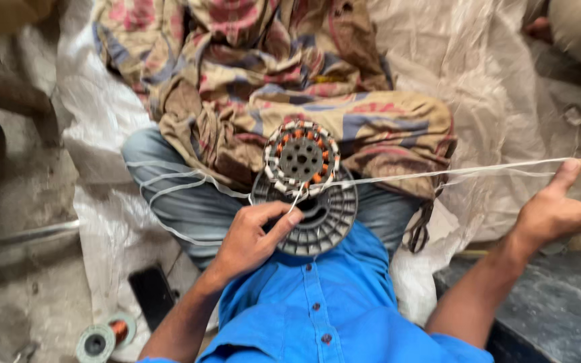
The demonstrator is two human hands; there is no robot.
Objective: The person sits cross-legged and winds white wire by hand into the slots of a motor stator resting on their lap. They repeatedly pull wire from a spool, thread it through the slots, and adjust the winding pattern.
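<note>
White tape (438,173): pinched by left hand (253,235) at stator (302,158) on lap, long axis rightward to right hand (566,202), fingers curled round its far end; right hand farther from the stator.

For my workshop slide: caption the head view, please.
Left hand steadies a round grey stator while right hand pulls thin white cord taut.

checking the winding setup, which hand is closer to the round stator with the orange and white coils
Left. The left hand rests just below the stator, pinching the white cord near it. The right hand is far out to the side, pulling the cord taut.
</note>
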